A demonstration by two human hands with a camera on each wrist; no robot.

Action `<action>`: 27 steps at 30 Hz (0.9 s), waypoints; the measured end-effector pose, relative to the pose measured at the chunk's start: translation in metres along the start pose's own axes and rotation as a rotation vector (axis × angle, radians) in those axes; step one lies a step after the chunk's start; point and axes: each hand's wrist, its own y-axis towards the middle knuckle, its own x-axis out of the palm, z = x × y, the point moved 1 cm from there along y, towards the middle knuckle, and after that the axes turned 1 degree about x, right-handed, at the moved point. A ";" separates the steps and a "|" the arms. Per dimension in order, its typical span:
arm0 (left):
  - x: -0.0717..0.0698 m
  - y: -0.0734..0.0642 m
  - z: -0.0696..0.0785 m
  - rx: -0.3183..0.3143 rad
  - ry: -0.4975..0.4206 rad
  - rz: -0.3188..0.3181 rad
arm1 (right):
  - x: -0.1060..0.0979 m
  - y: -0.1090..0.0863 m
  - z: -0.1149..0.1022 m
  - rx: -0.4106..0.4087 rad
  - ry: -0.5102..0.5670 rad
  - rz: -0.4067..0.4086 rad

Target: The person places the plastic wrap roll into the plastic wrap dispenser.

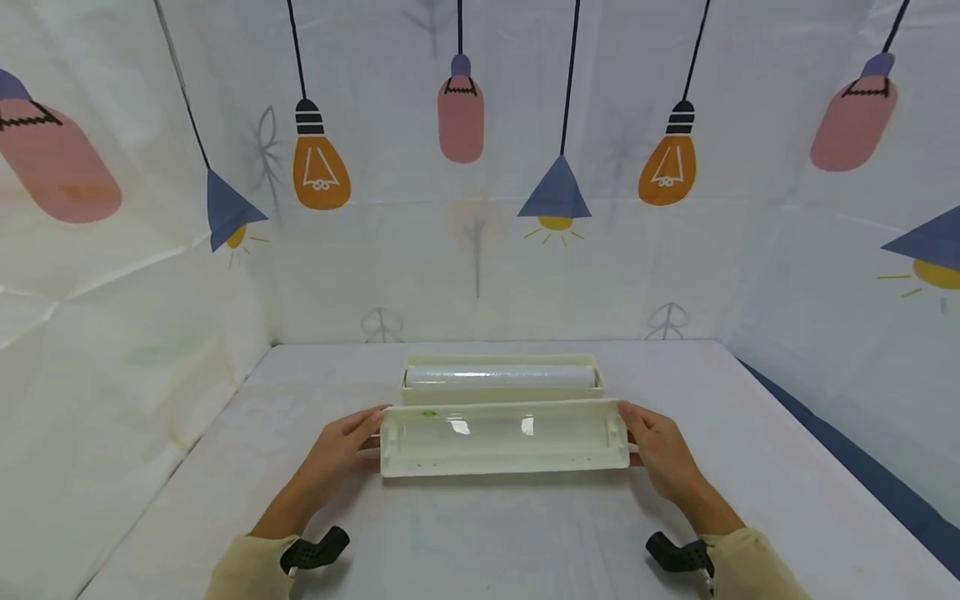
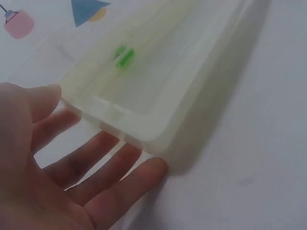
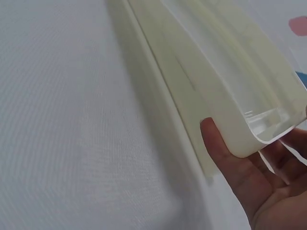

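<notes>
Both hands hold a long cream plastic lid (image 1: 502, 440) with a see-through middle by its two short ends. My left hand (image 1: 341, 446) grips the left end, thumb at the upper corner and fingers spread along the end wall. At the other end, my right hand (image 1: 662, 457) holds the lid between thumb and fingers. A small green mark (image 2: 124, 56) shows near the lid's left end. Just behind the lid lies a long cream box (image 1: 502, 396), its lower front covered by the lid in the head view. A shiny whitish roll (image 1: 501, 377), like cling film, lies inside it.
A white cloth-covered table (image 1: 495, 537) lies under everything. White sheets printed with hanging lamps (image 1: 555, 196) enclose the back and both sides. Dark wrist cameras (image 1: 315, 548) sit at both cuffs. Beyond the right table edge a dark blue strip (image 1: 840, 450) shows.
</notes>
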 end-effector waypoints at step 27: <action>0.000 0.008 0.024 0.122 0.002 0.081 | -0.007 0.010 -0.021 -0.076 0.001 -0.116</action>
